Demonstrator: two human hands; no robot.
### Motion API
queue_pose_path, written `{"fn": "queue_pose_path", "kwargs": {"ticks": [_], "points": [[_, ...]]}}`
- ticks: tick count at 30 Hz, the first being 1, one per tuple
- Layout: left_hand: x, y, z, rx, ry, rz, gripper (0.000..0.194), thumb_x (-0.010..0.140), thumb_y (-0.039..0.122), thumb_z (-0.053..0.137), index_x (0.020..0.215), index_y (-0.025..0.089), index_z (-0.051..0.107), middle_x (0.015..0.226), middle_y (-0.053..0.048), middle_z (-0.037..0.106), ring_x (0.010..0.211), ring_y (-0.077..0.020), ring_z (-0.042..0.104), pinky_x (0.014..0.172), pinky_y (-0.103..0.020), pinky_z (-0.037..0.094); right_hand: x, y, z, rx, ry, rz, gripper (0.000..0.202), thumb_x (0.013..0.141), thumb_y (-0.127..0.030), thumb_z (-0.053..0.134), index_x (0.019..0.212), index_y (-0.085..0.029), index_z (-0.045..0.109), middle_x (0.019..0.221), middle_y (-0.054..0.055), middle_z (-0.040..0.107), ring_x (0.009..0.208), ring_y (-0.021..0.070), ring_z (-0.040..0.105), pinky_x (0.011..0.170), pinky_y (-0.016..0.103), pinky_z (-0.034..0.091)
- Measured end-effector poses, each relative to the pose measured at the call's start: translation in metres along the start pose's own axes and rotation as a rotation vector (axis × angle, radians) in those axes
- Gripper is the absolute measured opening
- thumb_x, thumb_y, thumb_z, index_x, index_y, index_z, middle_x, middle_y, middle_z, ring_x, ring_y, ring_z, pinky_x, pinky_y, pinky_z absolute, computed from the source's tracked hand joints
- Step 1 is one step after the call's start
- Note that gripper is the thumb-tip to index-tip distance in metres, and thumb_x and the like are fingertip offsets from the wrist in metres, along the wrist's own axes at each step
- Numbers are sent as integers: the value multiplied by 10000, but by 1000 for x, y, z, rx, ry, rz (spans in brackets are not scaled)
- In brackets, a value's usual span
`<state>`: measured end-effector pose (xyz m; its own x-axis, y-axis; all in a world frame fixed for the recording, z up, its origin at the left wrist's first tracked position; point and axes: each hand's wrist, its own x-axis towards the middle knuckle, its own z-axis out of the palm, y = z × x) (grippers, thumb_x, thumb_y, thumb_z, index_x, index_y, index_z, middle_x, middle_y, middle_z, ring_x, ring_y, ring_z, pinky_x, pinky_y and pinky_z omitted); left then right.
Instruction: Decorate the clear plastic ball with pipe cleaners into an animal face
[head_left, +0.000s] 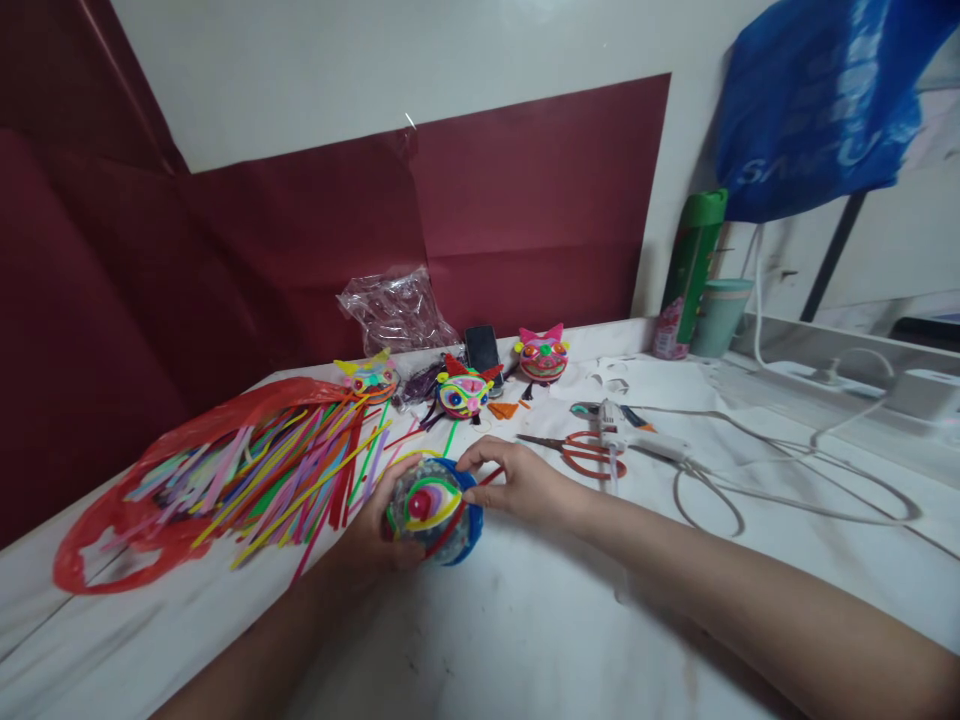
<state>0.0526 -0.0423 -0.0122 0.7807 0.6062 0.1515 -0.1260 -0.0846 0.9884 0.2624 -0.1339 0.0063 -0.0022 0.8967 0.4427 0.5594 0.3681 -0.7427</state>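
My left hand [382, 535] is wrapped round the near left side of a round craft ball [450, 545] with a grey surface and a blue rim. On the ball is an eye shape in green, white and yellow strips with a red bead. My right hand [510, 475] has its thumb and forefinger pinched at the ball's upper right, by the blue rim and a red strip. What the right fingertips hold, if anything, is too small to make out. Just behind the ball sits a finished-looking animal head [463, 392] with red ears.
Coloured fuzzy sticks [300, 480] spill from a red plastic bag [82, 560] at left. Orange-handled scissors [592, 455] and a white glue gun [637, 437] with its looping cord lie at right. Behind stand two more animal heads, a phone [481, 346] and a green spray can [690, 275].
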Motion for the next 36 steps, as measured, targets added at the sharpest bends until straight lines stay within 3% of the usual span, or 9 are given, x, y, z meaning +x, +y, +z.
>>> {"fn": "queue_pose_path", "kwargs": {"ticks": [5,10,17,20,25,32,36], "points": [[1,-3,-5,13,1,-41,955,488,295,851,1327,242,398,1263,-126,554,1118,-348,547,891,-379,466,0,4,3,34,-5,5,221,720,-199,698,935,-181,649,940,47,616,879,169,587,816,304,481],[3,-8,-13,-55,-27,-59,1041,500,309,845,1390,286,305,1291,-114,539,1127,-338,542,903,-391,457,3,7,-7,164,-142,18,201,789,-278,628,964,-182,656,992,46,642,924,172,597,837,312,485],[1,-3,-9,-84,-56,-95,1045,481,301,854,1380,277,322,1266,-117,557,1126,-345,543,900,-394,457,4,6,-8,211,-161,116,215,743,-235,648,939,-147,649,936,46,661,848,168,620,804,299,488],[0,-3,-9,-135,-35,-74,1039,492,337,847,1385,276,319,1281,-119,548,1142,-354,529,894,-396,461,4,1,-7,137,-75,103,114,793,-199,571,873,-152,637,858,39,659,810,161,611,759,283,481],[3,-10,-17,-215,-6,-34,909,613,305,771,1394,308,306,1278,-80,568,1149,-355,528,915,-405,456,0,-10,-9,-144,248,-139,150,870,-159,433,782,-190,552,849,57,615,838,179,562,782,315,441],[5,-17,-20,-217,25,-49,917,610,266,754,1402,310,292,1258,-84,590,1121,-307,563,938,-426,447,-4,-11,-3,-247,314,-270,93,897,-194,435,835,-197,504,965,103,596,956,219,524,847,365,405],[4,-8,-14,-184,113,-46,812,600,234,748,1343,253,421,1184,-103,638,1100,-345,574,898,-438,470,-6,-17,-5,-232,382,-260,161,918,-212,383,788,-204,477,787,45,560,767,180,515,736,316,408]]}}
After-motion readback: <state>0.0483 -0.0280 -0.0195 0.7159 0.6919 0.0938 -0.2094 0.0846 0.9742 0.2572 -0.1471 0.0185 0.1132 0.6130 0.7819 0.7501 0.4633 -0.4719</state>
